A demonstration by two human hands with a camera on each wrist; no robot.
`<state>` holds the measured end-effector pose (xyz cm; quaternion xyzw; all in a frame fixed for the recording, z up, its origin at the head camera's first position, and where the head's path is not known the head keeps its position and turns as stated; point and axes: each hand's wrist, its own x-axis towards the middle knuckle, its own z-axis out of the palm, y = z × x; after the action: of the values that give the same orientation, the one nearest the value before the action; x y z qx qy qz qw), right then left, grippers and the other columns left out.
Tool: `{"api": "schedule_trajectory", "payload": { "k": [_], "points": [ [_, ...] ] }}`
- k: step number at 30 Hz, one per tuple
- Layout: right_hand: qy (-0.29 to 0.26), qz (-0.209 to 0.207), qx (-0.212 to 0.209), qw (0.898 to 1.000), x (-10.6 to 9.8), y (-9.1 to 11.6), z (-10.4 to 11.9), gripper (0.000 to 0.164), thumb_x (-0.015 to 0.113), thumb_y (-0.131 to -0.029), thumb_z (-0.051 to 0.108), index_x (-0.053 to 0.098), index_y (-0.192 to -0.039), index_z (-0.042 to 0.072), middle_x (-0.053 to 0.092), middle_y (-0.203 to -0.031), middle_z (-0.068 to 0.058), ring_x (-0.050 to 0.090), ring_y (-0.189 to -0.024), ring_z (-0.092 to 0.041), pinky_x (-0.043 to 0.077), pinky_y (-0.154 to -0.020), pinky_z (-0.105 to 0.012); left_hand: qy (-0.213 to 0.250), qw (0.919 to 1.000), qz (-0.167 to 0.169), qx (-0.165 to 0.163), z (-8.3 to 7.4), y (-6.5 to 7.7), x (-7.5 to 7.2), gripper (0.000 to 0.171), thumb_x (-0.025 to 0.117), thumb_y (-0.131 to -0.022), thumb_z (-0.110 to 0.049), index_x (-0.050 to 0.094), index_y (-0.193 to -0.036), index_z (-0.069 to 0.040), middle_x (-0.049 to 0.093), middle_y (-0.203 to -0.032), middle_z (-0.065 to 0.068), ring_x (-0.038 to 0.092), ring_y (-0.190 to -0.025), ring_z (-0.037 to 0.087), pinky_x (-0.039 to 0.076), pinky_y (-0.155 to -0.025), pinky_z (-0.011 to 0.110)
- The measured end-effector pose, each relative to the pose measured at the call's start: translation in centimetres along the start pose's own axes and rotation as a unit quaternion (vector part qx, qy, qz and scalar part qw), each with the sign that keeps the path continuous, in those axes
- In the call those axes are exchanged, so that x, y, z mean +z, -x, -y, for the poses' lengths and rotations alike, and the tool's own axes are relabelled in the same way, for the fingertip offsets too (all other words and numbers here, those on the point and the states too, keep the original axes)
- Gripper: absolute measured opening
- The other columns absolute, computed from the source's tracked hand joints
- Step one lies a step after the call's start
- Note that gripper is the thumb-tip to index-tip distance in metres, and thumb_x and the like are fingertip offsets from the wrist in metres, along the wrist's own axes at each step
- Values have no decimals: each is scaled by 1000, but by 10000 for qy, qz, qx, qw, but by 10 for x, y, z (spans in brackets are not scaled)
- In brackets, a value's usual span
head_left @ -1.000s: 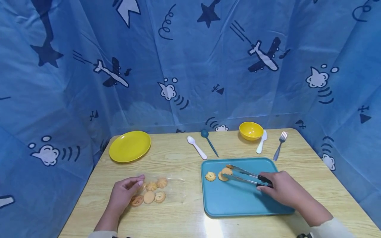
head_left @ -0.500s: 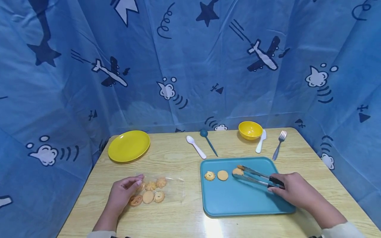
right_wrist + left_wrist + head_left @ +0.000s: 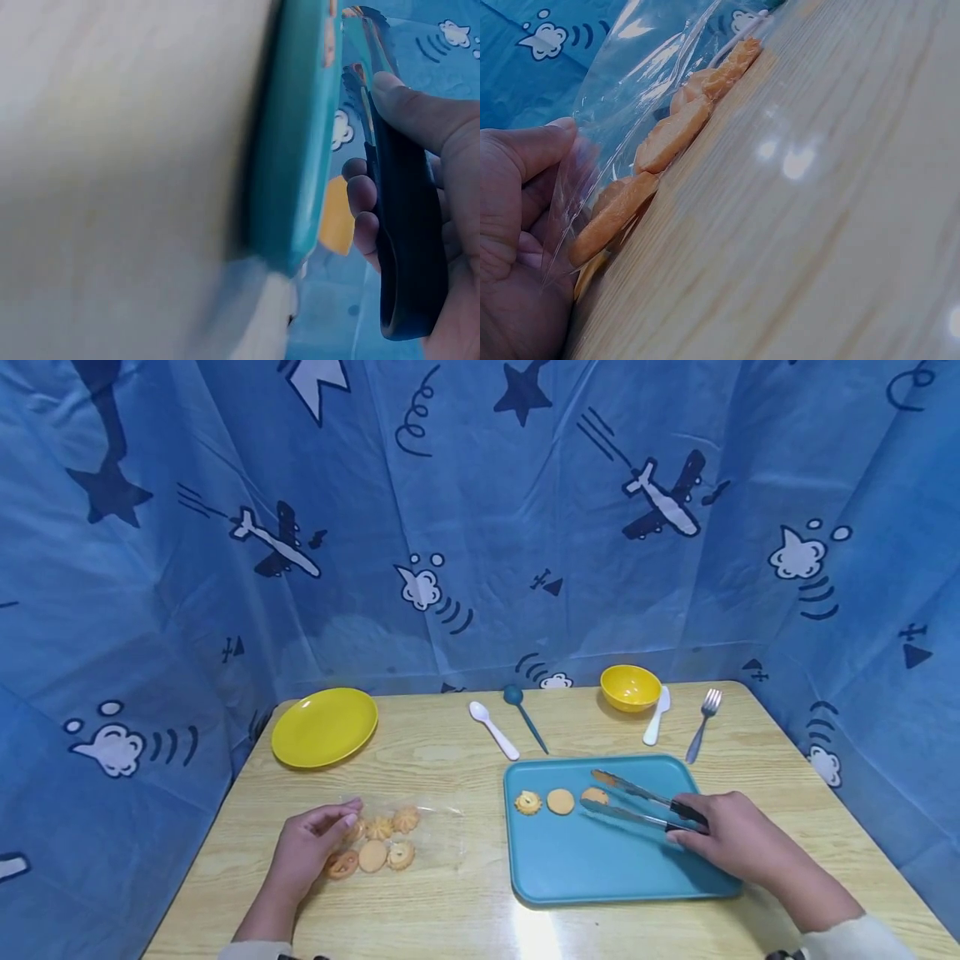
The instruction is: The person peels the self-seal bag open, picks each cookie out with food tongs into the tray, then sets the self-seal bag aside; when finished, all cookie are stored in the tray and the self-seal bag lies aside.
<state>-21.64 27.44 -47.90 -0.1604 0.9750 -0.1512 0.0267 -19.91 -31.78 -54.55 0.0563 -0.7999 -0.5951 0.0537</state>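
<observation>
My right hand grips black-handled metal tongs over the teal tray. The tongs' arms stand apart, their tips on either side of a round cookie lying on the tray. To its left lie a plain round cookie and a ridged ring-shaped cookie, making a row near the tray's far side. My left hand pinches the edge of a clear plastic bag between thumb and fingers. Several cookies of different shapes are inside it, close over the table.
Behind the bag sits a yellow plate. A white spoon and a dark teal spoon lie beyond the tray. At the back right are a yellow bowl, a white knife and a fork.
The tongs carried the cookie rightward from overlapping the plain one to its own place in the row. Their arms have since spread apart. My left hand stays at the bag.
</observation>
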Motion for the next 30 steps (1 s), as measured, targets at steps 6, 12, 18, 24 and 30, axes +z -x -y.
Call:
{"api": "schedule_trajectory", "payload": {
  "k": [6, 12, 18, 24, 30],
  "points": [
    [-48, -188, -587, 9981, -2, -14, 30, 51, 78, -89, 44, 70, -125, 9, 49, -65, 12, 44, -60, -4, 35, -53, -20, -138, 9999, 11, -16, 0, -2, 0, 35, 77, -92, -35, 76, -112, -7, 71, -131, 1, 61, -119, -8, 50, -97, 10],
    [-183, -125, -1554, 9876, 8, -39, 84, 40, 71, -93, 48, 73, -118, 16, 66, -81, 16, 50, -64, 2, 44, -57, -20, -288, 9995, -35, -90, 2, -3, -1, 32, 77, -92, -35, 76, -111, -9, 72, -129, -2, 60, -117, -10, 50, -95, 8],
    [82, 236, -2263, 9737, 33, -66, 144, 20, 72, -95, 40, 69, -103, 22, 55, -68, 17, 46, -59, -1, 41, -53, -22, -269, 9996, -21, -89, 3, -1, 1, 32, 76, -92, -34, 76, -111, -7, 71, -130, 1, 61, -116, -10, 50, -95, 8],
    [346, 213, -2214, 9743, 54, -84, 184, 22, 74, -94, 41, 63, -88, 23, 49, -61, 15, 46, -56, -4, 39, -51, -25, -261, 9996, 112, -45, 3, 1, 4, 33, 76, -93, -34, 77, -113, -8, 72, -129, 2, 59, -119, -9, 49, -96, 8],
    [363, 121, -1961, 9798, 65, -88, 200, 23, 74, -93, 41, 62, -87, 23, 49, -60, 14, 46, -55, -5, 40, -51, -26, -257, 9995, 138, 87, 2, 0, 2, 30, 76, -92, -32, 77, -111, -9, 73, -128, 1, 60, -120, -8, 49, -97, 8]
  ]
}}
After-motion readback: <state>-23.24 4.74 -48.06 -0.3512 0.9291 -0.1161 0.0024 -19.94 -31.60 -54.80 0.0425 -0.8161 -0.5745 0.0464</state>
